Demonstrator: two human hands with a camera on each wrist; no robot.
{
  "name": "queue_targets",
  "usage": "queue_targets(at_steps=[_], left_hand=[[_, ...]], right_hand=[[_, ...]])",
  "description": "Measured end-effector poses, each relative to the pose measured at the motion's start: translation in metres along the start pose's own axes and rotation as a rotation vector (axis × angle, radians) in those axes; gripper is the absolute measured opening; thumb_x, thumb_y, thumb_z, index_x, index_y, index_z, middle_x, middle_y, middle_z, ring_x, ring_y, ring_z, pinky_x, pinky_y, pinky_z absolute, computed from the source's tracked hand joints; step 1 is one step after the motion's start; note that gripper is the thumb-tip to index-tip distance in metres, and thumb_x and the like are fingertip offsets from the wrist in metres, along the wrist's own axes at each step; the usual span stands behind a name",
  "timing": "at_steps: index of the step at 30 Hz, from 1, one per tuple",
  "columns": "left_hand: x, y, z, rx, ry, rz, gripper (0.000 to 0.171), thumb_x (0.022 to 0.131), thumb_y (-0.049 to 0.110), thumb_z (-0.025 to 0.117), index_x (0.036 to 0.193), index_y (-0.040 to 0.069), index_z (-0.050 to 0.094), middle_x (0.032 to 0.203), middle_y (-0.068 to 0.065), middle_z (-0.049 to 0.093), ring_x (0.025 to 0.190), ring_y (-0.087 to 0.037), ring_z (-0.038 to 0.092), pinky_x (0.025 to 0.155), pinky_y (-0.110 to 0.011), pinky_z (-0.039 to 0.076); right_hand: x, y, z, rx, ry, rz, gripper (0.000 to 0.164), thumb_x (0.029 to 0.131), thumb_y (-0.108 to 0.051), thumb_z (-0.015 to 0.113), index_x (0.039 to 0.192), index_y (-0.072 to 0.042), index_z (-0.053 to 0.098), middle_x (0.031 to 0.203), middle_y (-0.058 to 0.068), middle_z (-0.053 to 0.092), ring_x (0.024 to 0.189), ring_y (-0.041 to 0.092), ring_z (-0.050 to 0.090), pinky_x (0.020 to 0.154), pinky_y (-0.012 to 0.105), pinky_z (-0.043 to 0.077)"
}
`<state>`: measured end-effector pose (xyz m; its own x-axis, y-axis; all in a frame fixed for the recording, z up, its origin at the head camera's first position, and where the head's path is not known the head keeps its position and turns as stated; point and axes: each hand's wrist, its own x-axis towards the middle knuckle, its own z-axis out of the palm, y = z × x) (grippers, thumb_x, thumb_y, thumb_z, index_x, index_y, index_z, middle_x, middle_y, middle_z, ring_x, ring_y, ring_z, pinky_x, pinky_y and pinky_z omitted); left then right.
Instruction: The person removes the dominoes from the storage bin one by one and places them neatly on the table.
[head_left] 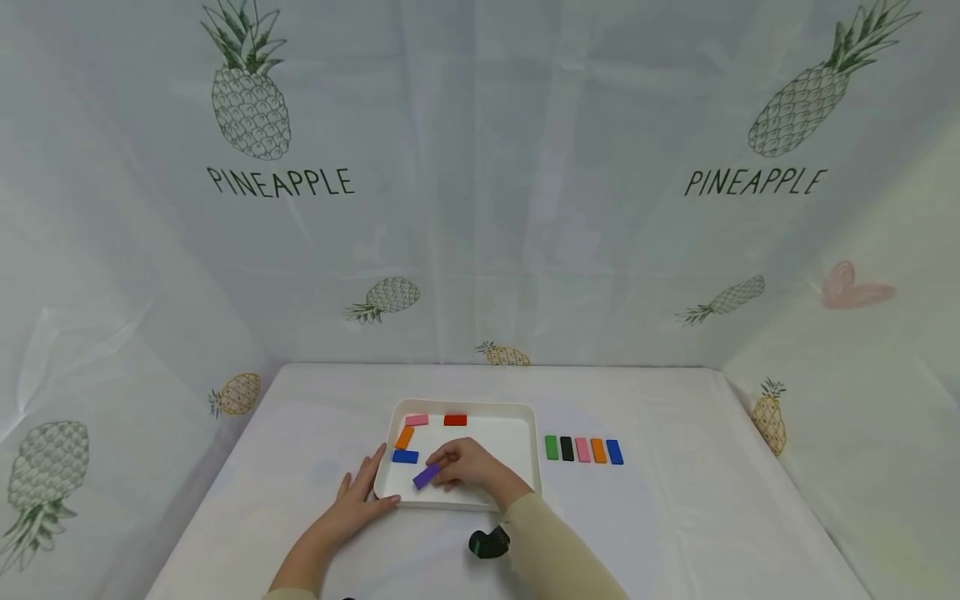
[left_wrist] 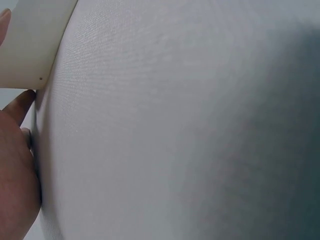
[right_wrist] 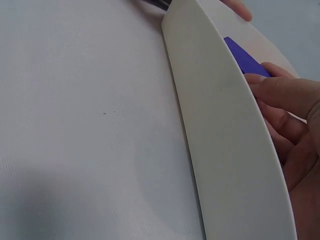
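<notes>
In the head view a purple block [head_left: 425, 477] is pinched between thumb and fingers of my right hand [head_left: 467, 463], over the front left part of a shallow white tray [head_left: 537, 454]. The right wrist view shows the same purple block [right_wrist: 245, 59] partly hidden behind the tray's wall [right_wrist: 220, 105]. My left hand [head_left: 356, 502] is spread at the tray's front left corner, touching its edge. Down the tray's left side lie a pink block [head_left: 417, 420], an orange block [head_left: 405, 437] and a blue block [head_left: 406, 457]. A red block [head_left: 455, 420] lies along the back.
Right of the tray stands a row of blocks: green [head_left: 551, 447], black [head_left: 567, 449], pink [head_left: 582, 450], orange [head_left: 598, 451] and blue [head_left: 615, 452]. Near the right sleeve [head_left: 551, 542] is a dark object [head_left: 489, 544]. A pineapple-print curtain [head_left: 480, 208] encloses the white table [head_left: 675, 517].
</notes>
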<state>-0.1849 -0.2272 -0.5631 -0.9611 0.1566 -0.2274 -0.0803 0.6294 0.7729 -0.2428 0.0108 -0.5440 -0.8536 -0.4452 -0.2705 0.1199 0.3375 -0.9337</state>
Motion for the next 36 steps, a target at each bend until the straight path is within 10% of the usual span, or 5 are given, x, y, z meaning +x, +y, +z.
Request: queue_targets(at_steps=[36], left_hand=[[-0.001,-0.001,0.001,-0.039,-0.011,-0.023,0.102,0.082,0.045,0.075,0.158,0.021,0.012,0.162,-0.014,0.011,0.147,-0.036,-0.003,0.113,-0.054,-0.015]], right_hand=[[-0.056,0.000,-0.068,0.091,0.061,-0.067,0.034,0.097,0.008,0.049,0.128,0.000,0.061,0.123,0.018,0.053,0.091,0.025,0.063,0.072,0.038,0.059]])
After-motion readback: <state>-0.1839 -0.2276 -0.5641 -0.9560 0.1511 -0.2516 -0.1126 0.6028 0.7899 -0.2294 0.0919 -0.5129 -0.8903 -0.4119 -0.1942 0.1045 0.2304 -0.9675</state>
